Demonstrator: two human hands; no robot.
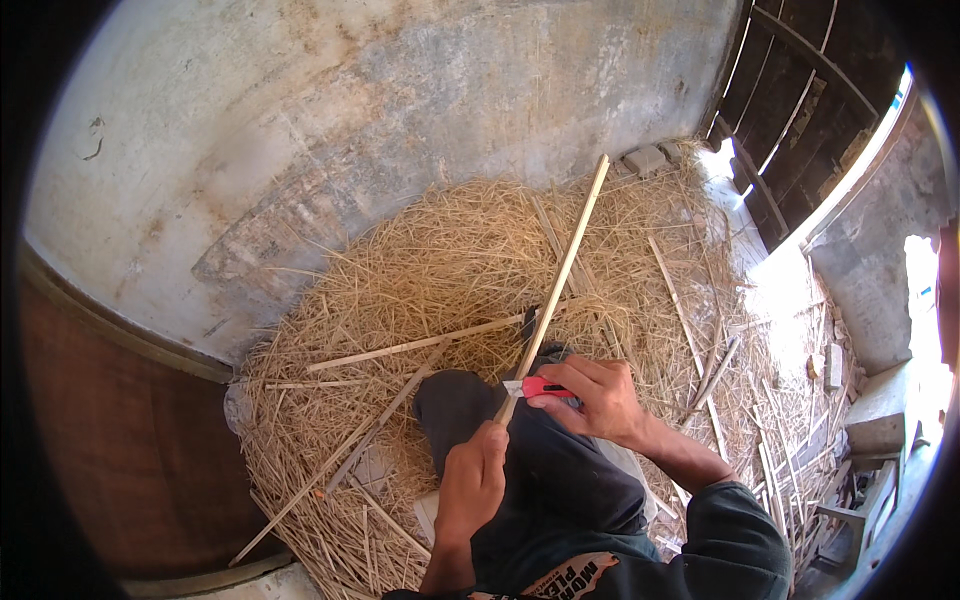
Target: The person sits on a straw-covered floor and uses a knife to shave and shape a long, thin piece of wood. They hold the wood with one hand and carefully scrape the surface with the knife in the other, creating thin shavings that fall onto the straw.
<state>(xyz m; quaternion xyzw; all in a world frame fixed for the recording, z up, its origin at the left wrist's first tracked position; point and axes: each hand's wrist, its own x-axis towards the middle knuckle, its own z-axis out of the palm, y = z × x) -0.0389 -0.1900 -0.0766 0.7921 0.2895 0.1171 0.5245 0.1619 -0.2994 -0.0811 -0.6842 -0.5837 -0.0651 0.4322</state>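
Observation:
A long, pale wooden strip (565, 270) slants up and away from my lap, its far end over the straw. My left hand (474, 478) is closed around the strip's near end. In my right hand (597, 396) is a red utility knife (547, 388), gripped by its handle. The knife's short blade lies across the strip just above my left fist, touching it or very close to it. Both hands are over my dark trousers, between my knees.
A heap of straw and shavings (430, 250) covers the floor, with loose wooden strips (400, 345) scattered on it. Behind stands a stained plaster wall (400, 110). Bricks (645, 160) lie at its foot, and a slatted wooden door (800, 110) is at the far right.

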